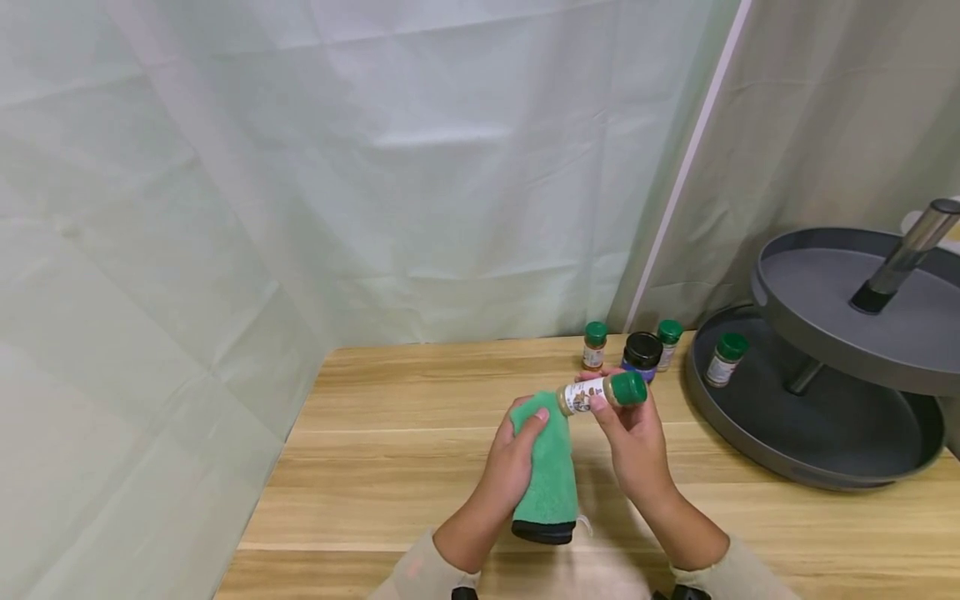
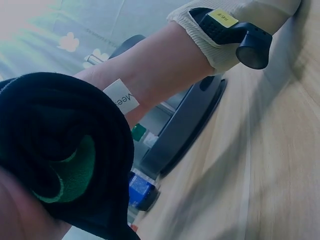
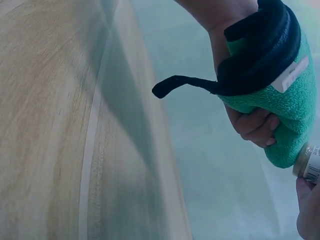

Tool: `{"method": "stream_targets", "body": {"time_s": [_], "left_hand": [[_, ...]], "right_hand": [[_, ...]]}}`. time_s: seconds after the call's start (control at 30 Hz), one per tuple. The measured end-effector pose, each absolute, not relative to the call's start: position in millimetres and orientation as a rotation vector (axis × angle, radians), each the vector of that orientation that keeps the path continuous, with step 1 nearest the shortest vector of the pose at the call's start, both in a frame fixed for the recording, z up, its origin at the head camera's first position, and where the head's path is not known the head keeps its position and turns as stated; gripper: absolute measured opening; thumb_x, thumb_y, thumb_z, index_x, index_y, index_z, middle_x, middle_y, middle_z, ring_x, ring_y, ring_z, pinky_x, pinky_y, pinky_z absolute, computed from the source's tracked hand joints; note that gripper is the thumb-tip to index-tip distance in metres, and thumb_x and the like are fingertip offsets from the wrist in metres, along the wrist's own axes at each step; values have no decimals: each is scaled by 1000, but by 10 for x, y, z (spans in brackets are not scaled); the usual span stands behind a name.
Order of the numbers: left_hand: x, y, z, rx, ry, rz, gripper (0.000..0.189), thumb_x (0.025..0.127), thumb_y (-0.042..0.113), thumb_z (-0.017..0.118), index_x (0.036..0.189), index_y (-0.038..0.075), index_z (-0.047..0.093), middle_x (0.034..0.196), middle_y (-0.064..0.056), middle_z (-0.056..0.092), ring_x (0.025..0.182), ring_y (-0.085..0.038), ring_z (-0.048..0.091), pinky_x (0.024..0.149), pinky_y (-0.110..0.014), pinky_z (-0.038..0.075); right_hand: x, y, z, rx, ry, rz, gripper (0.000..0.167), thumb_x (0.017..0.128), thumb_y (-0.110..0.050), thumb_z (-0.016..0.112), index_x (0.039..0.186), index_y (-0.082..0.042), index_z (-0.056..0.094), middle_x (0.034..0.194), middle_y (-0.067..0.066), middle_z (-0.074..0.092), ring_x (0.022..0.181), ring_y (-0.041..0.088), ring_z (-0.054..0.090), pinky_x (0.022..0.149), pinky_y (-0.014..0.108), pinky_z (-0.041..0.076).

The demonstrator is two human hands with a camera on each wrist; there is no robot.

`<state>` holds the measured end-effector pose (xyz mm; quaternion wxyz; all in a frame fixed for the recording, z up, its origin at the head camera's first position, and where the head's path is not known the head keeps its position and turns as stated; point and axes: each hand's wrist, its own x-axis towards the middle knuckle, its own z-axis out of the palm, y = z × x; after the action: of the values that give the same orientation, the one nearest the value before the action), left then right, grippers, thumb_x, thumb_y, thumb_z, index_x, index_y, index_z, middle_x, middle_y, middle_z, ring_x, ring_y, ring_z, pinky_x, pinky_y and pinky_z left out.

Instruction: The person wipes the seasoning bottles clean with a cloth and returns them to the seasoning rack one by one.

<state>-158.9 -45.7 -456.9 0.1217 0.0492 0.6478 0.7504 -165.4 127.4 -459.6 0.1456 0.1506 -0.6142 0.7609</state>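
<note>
My left hand (image 1: 514, 458) grips a rolled green cloth (image 1: 551, 475) with a black edge. In the right wrist view the fingers of that hand curl round the cloth (image 3: 285, 110), and a small white tag hangs from it. My right hand (image 1: 637, 442) holds a spice jar (image 1: 588, 395) with a green lid and a white label, tilted nearly on its side. The base of the jar touches the upper end of the cloth. In the left wrist view the black-edged roll (image 2: 65, 150) fills the near left and hides most of the left hand.
Behind the hands stand a green-lidded jar (image 1: 594, 346), a black-lidded jar (image 1: 642, 354) and another green-lidded jar (image 1: 668, 342). A dark two-tier round tray (image 1: 817, 479) occupies the right side, with a jar (image 1: 726, 360) on its lower tier. Pale curtains (image 1: 465, 167) hang behind the wooden table (image 1: 375, 467).
</note>
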Motion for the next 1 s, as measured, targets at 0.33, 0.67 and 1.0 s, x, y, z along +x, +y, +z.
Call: {"method": "stream_targets", "body": {"time_s": [0.33,0.67,1.0], "left_hand": [[-1568,-427,-4590,147,1902,2140,34,104,38,52,129,15,55,94,0,62,80,-13,64,69,-30,55],[-1593,-460,-4570,111,1914,2162,36,104,41,52,130,16,54,94,-1,64,78,-12,64,68,-30,56],[-1621,-500,-4522,72,1920,2225,36,105,41,51,131,16,52,95,-2,64,79,-13,65,69,-31,56]], "right_hand": [[-1644,1274,-4564,418,-1733,2224,35,105,-2,49,137,4,38,131,9,63,123,16,63,100,28,54],[-1627,1257,-4564,516,-1709,2233,32,103,4,48,133,11,39,124,5,68,116,15,67,96,27,56],[-1644,1275,-4607,532,-1802,2194,30,104,3,47,134,0,45,122,4,68,115,14,68,96,25,56]]}}
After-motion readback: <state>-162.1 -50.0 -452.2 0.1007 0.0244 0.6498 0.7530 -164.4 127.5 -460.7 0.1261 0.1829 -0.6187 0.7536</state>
